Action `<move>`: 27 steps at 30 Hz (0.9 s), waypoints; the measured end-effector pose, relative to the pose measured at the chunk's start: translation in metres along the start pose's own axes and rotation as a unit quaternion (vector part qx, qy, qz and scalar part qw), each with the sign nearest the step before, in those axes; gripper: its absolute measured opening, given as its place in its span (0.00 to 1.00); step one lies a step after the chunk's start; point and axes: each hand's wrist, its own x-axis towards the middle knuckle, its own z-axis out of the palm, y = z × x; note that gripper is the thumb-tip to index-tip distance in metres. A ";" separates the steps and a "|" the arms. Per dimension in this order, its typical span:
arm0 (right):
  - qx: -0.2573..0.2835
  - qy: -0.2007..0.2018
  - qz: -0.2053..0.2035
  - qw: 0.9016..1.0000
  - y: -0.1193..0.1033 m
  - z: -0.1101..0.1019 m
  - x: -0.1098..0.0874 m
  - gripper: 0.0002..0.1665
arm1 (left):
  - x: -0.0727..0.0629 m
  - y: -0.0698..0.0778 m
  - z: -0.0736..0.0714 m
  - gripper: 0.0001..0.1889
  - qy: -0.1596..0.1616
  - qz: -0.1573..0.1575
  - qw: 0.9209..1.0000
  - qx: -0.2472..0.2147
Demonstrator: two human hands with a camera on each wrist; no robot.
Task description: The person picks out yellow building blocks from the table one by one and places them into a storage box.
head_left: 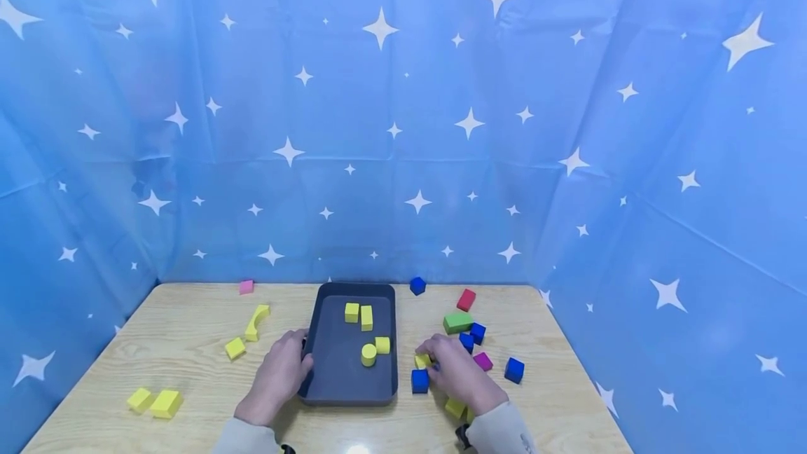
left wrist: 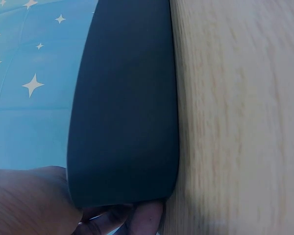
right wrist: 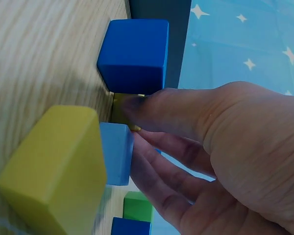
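Note:
A dark grey tray [head_left: 328, 387] lies on the wooden table, with several yellow blocks [head_left: 368, 354] inside it. At its left side, my left hand [head_left: 277, 375] grips the wall; the left wrist view shows fingers around the end of the tray [left wrist: 125, 107]. To the right of the tray, my right hand [head_left: 463, 373] reaches down among loose blocks. Its thumb and fingers pinch a small yellow block [right wrist: 119, 111], partly hidden by the thumb. A blue cube [right wrist: 134, 54] stands right beside that block, and a light blue block [right wrist: 116, 154] sits close to the fingertips.
Right of the tray lie a green block [head_left: 457, 323], a red block [head_left: 466, 299], a magenta block [head_left: 483, 361] and several blue cubes [head_left: 513, 370]. On the left are a yellow arch [head_left: 256, 322], loose yellow blocks [head_left: 167, 404] and a pink block [head_left: 246, 287]. A starry blue curtain [head_left: 353, 216] hangs behind.

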 end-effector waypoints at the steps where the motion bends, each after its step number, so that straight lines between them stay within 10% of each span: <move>1: -0.002 0.003 -0.003 1.000 0.000 0.000 0.000 0.20 | 0.000 0.000 0.000 0.28 0.002 0.000 1.000 0.000; 27: -0.009 0.065 -0.030 0.997 -0.003 -0.005 -0.004 0.19 | 0.000 0.001 -0.001 0.28 0.000 -0.004 1.000 0.004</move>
